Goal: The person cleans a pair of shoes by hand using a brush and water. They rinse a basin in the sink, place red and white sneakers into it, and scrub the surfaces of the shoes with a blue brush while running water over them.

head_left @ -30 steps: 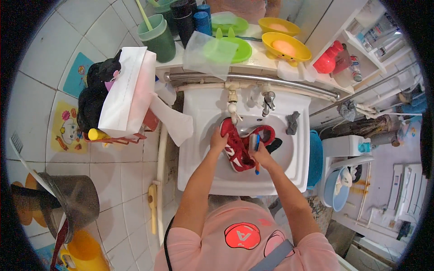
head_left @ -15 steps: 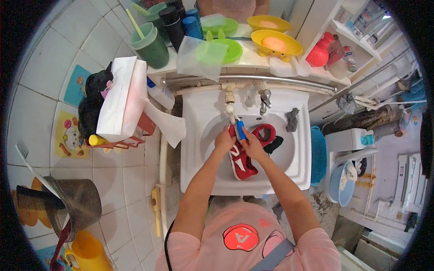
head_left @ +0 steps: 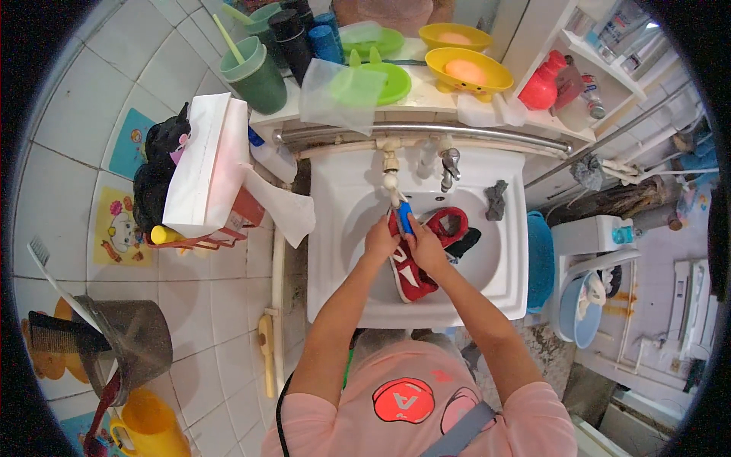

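Now my left hand point(head_left: 378, 242) grips the red shoe point(head_left: 411, 268) over the white sink point(head_left: 335, 251). My right hand point(head_left: 426, 247) closes on a blue brush point(head_left: 405, 218).

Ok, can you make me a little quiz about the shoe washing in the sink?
1. True or false: the left hand rests on the red shoe.
2. What colour is the brush in the right hand? A blue, B yellow, C green.
3. Fill in: the shoe lies in the white ____.

Key: 1 true; 2 A; 3 sink.
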The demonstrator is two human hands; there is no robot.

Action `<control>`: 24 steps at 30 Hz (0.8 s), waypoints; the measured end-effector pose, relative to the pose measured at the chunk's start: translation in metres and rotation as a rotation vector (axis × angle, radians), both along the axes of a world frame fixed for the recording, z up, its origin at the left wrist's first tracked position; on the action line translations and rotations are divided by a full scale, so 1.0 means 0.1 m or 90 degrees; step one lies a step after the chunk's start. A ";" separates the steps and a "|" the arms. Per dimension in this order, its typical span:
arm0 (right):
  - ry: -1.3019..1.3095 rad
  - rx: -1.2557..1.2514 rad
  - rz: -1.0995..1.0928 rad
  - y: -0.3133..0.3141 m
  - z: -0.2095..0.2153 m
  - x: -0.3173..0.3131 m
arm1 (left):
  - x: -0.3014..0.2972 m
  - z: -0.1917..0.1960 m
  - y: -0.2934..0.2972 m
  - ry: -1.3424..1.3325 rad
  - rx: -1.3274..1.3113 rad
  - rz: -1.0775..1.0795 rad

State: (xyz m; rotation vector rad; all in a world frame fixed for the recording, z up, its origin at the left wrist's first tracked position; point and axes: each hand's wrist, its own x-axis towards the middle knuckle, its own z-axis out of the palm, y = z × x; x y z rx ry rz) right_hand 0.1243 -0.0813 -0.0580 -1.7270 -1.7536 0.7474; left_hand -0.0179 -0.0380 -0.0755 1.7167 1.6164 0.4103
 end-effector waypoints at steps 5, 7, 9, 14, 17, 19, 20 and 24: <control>0.019 0.015 -0.035 0.00 -0.01 -0.06 | -0.03 -0.07 0.00 -0.005 0.032 -0.024; -0.006 0.022 0.011 -0.08 0.02 -0.05 | -0.03 -0.06 -0.01 0.018 0.016 -0.020; -0.014 0.002 -0.033 -0.02 -0.04 0.05 | -0.01 -0.02 -0.02 -0.010 0.006 -0.008; -0.013 0.022 0.040 -0.21 0.06 -0.11 | -0.12 -0.04 -0.03 0.007 0.005 -0.007; -0.005 -0.003 -0.025 -0.04 -0.02 -0.02 | -0.10 0.01 -0.02 -0.005 0.008 -0.020; 0.038 0.000 -0.089 -0.05 -0.07 -0.05 | 0.00 0.10 0.01 0.033 -0.058 -0.022; 0.046 0.034 -0.046 -0.14 0.02 -0.12 | -0.05 0.05 0.02 0.034 -0.056 -0.017; 0.099 -0.031 -0.098 -0.02 -0.10 -0.06 | -0.14 -0.21 0.00 -0.019 0.001 -0.008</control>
